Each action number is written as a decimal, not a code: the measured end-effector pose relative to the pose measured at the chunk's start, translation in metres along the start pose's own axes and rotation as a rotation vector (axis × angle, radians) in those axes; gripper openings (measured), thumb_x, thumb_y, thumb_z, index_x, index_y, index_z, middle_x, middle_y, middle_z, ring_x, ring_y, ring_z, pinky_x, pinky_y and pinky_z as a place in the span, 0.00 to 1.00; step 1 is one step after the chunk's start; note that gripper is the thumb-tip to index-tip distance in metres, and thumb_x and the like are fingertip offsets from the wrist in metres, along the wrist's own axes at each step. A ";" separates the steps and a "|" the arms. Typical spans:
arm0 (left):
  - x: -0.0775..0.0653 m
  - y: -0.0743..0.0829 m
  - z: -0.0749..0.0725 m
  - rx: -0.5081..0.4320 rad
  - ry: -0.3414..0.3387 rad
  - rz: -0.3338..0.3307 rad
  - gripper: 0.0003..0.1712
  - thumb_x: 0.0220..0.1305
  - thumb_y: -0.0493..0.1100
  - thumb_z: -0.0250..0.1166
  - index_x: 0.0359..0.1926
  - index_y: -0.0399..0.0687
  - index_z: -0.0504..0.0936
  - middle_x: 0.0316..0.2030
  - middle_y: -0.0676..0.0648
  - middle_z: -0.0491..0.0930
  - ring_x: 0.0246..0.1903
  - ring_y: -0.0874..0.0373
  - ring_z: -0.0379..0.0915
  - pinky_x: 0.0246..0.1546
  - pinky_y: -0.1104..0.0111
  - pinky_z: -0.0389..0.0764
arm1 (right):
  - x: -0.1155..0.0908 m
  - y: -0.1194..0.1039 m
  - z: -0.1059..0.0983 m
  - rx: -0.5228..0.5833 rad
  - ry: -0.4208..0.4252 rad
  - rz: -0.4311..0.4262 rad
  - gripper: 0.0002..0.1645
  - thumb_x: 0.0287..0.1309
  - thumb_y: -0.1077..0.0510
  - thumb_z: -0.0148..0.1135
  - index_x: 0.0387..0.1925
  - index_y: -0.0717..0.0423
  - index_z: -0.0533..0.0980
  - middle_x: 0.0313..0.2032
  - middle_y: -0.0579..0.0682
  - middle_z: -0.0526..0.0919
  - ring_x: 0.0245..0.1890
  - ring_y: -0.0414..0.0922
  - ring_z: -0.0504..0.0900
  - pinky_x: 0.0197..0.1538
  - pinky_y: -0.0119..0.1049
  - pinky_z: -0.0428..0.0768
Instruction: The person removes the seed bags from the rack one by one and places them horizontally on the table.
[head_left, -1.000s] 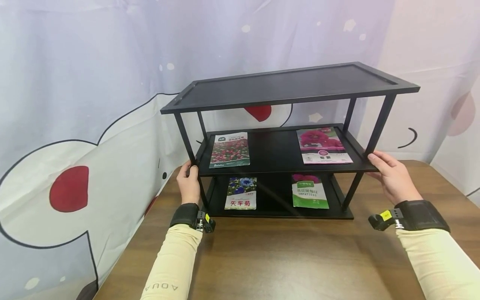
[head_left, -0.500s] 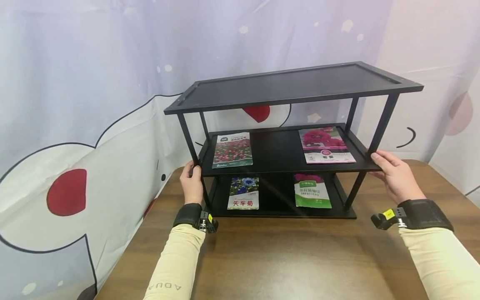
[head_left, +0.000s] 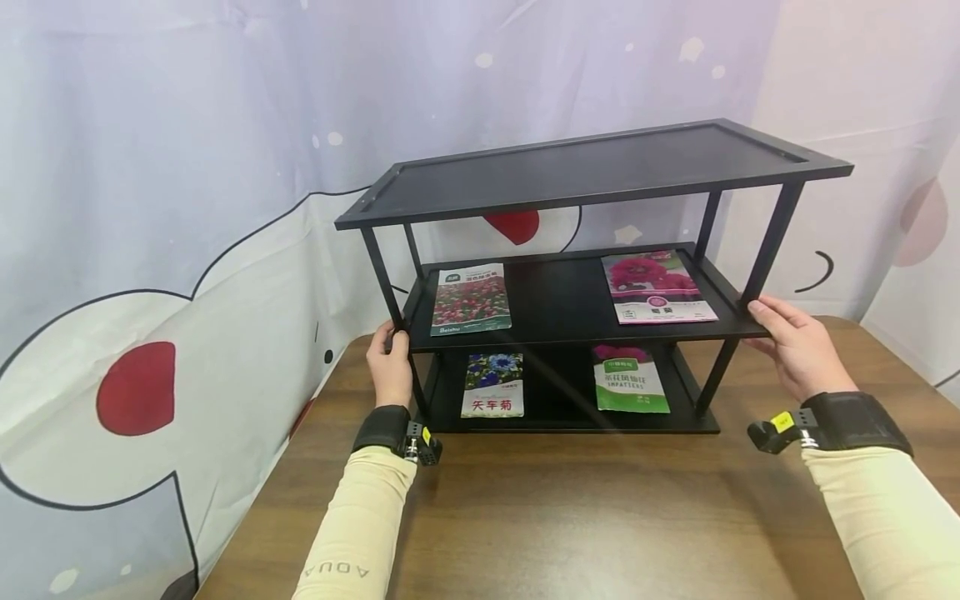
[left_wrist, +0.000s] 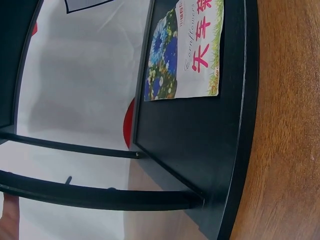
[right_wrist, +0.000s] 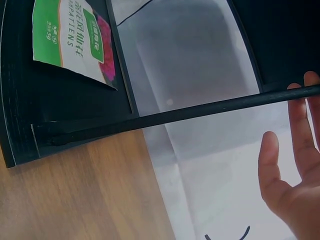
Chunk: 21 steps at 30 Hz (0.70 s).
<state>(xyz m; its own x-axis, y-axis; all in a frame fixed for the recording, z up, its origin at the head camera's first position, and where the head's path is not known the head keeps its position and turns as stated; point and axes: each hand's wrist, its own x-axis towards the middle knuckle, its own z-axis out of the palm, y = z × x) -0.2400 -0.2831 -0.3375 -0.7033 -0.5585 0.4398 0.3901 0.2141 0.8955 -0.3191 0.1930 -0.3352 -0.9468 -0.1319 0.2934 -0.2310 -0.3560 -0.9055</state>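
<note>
A black three-tier rack (head_left: 555, 321) stands on the wooden table, held at both ends. My left hand (head_left: 389, 367) grips its left side at the middle shelf, thumb at the front post. My right hand (head_left: 806, 354) holds the right end of the same shelf, thumb at the edge and fingers reaching beneath. On the middle shelf lie a red-flower seed packet (head_left: 471, 300) at left and a pink-flower packet (head_left: 658, 287) at right. Below them are a blue cornflower packet (left_wrist: 197, 55) and a green-and-white impatiens packet (right_wrist: 70, 37).
The rack's top shelf (head_left: 600, 167) bears nothing. Brown tabletop (head_left: 570, 508) extends in front of the rack. A patterned cloth backdrop (head_left: 225, 125) hangs close behind and along the left side.
The rack has shifted slightly to the right, with both hands moving along on it. The seed packets have travelled with it, and both holds look the same.
</note>
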 end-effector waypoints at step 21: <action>0.001 0.002 0.000 0.017 -0.008 0.015 0.18 0.63 0.33 0.50 0.51 0.32 0.76 0.47 0.35 0.75 0.36 0.58 0.66 0.39 0.69 0.65 | 0.000 0.001 0.000 -0.008 0.023 0.006 0.09 0.61 0.61 0.56 0.39 0.47 0.80 0.35 0.42 0.82 0.30 0.35 0.82 0.36 0.25 0.78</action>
<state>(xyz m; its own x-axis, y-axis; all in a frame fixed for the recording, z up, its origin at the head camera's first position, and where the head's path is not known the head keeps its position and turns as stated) -0.2401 -0.2834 -0.3356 -0.7023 -0.5488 0.4535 0.3903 0.2361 0.8899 -0.3196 0.1932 -0.3358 -0.9531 -0.1129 0.2808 -0.2269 -0.3476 -0.9098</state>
